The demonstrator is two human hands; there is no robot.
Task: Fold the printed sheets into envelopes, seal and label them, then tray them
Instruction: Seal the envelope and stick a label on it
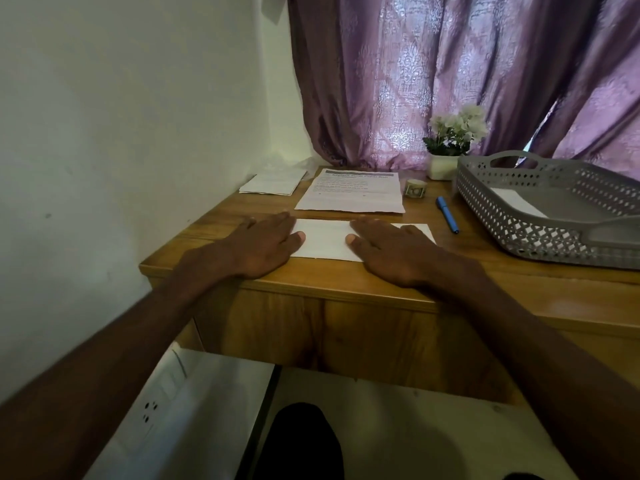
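One wooden tabletop against a purple curtain. One grey perforated tray at right, with one white envelope inside. One stack of printed sheets at centre rear; one stack of blank envelopes at rear left. One folded white sheet near the front edge, pressed flat under two hands: left hand and right hand, both with fingers straight, grasping nothing. One potted plant. One blue pen between sheet and tray. One tape roll beside the stack.
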